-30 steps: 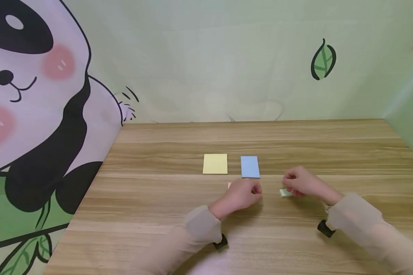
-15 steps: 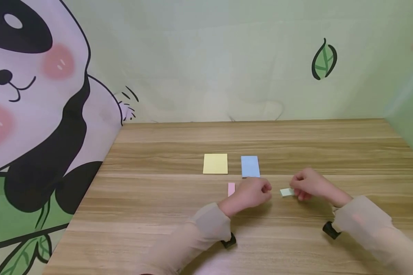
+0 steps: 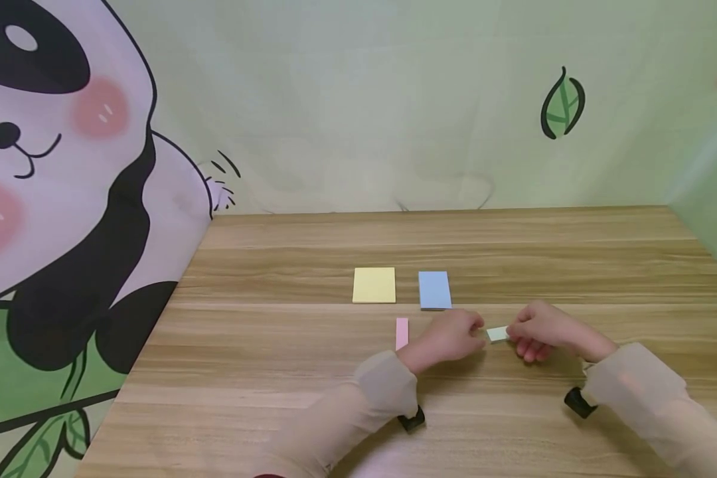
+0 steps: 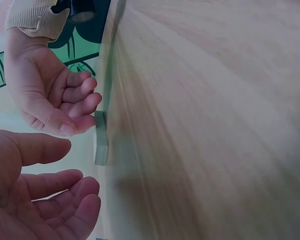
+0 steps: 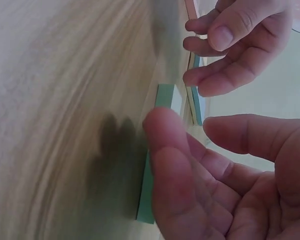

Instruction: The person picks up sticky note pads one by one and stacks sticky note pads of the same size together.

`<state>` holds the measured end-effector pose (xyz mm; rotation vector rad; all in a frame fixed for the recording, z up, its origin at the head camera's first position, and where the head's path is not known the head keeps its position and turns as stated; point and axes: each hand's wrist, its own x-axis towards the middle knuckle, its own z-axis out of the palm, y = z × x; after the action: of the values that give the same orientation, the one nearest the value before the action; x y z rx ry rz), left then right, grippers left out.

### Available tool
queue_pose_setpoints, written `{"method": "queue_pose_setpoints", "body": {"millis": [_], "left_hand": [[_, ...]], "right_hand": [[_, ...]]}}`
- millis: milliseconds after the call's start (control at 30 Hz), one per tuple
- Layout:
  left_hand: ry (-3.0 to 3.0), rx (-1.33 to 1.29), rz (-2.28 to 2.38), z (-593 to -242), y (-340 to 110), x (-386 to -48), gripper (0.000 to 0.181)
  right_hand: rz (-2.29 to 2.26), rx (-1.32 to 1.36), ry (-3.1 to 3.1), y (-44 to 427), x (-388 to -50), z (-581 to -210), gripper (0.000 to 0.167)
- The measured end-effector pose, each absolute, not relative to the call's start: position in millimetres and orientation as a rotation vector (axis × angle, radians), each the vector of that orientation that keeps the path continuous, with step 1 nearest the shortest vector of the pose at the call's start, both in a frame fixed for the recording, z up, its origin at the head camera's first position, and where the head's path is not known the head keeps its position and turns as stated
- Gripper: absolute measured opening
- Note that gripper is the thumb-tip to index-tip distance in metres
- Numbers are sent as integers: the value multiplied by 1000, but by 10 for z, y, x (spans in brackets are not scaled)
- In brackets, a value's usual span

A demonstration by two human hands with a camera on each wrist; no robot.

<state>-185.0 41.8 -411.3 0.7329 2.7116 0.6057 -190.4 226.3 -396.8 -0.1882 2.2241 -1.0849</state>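
Note:
A small pale green sticky note pad (image 3: pixel 497 334) lies on the table between the two hands, and its edge shows in the left wrist view as a thick strip. My right hand (image 3: pixel 544 332) is at the pad's right end with its fingertips touching or just beside it. In the right wrist view the thumb stands apart from the loosely bent fingers (image 5: pixel 172 165), which hide part of the pad. Just left of the pad, my left hand (image 3: pixel 451 337) hovers with thumb and fingers apart and nothing between them. A narrow pink sticky note pad (image 3: pixel 401 332) lies beside the left wrist.
Farther back on the wooden table (image 3: pixel 263 332) lie a square yellow sticky note pad (image 3: pixel 374 285) and a blue rectangular one (image 3: pixel 434 290). A panda-printed cloth (image 3: pixel 358 113) hangs behind and along the sides. Each wrist wears a black camera (image 3: pixel 579 402).
My left hand has moved right toward the green pad, uncovering the pink pad and all of the blue one. My right hand has shifted slightly right, exposing more of the green pad.

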Motion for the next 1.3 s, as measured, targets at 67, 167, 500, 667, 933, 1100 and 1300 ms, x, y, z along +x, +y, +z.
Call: {"method": "queue_pose_setpoints", "body": {"millis": [67,167,500,667,933,1100,1300], "left_hand": [[2715,745,579,-4130,443,-1863,31],[2713,760,572,-4166,468,-1883,30],[2724,775,582,-4210,529,-1916,13],[2723,773,572,-4228,556,-1912,13],[2729,785,554,-4232,567,-1891,13],[2721,802,520,-4196,565,-1864,12],[2716,775,554,-4192,570,-1854,8]], "right_hand": [[-1082,-175,2216,2276,-1902,-3974,22],[-1099,-156,2200,2304,-1907,-4001,22],[-1190,-56,2118,2369,-1912,-4070,22],[-1219,-29,2109,2387,-1903,-4096,21],[-1247,-32,2102,2370,-1889,-4121,20],[-1251,-53,2100,2351,-1889,-4141,19],[-1265,-45,2127,2356,-1899,-4150,20]]}}
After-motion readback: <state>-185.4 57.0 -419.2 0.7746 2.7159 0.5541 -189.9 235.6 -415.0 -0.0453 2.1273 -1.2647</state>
